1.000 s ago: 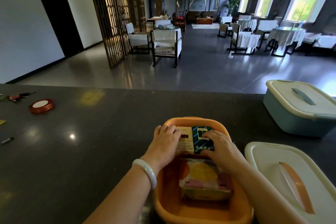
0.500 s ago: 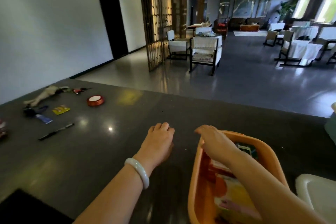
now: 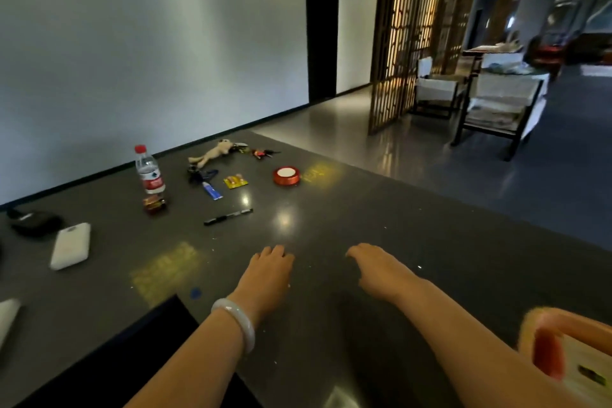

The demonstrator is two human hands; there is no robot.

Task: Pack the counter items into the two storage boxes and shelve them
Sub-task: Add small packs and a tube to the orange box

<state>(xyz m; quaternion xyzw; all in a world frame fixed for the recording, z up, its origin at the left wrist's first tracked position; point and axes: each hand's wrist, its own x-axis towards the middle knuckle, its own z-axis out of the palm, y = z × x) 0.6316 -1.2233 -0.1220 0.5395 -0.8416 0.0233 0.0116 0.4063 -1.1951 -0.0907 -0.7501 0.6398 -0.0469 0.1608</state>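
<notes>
My left hand (image 3: 270,270) and my right hand (image 3: 377,272) hover side by side over the dark counter (image 3: 430,242), fingers loosely curled, holding nothing. The orange storage box (image 3: 543,341) shows only a corner at the bottom right, with packets inside. Loose items lie at the far left: a water bottle (image 3: 149,170), a red tape roll (image 3: 286,175), a black pen (image 3: 228,216), a blue tube (image 3: 212,190), a yellow packet (image 3: 235,181), a plush toy (image 3: 212,152), keys (image 3: 261,152), a white power bank (image 3: 71,245).
A small red and gold item (image 3: 154,204) sits in front of the bottle. A black pouch (image 3: 34,223) lies at the left edge. Beyond the counter's far edge are a lattice screen (image 3: 414,36) and chairs (image 3: 500,103).
Both hands have left the orange box and moved out over the counter. The view has swung left, bringing the loose items in and pushing the box to the corner.
</notes>
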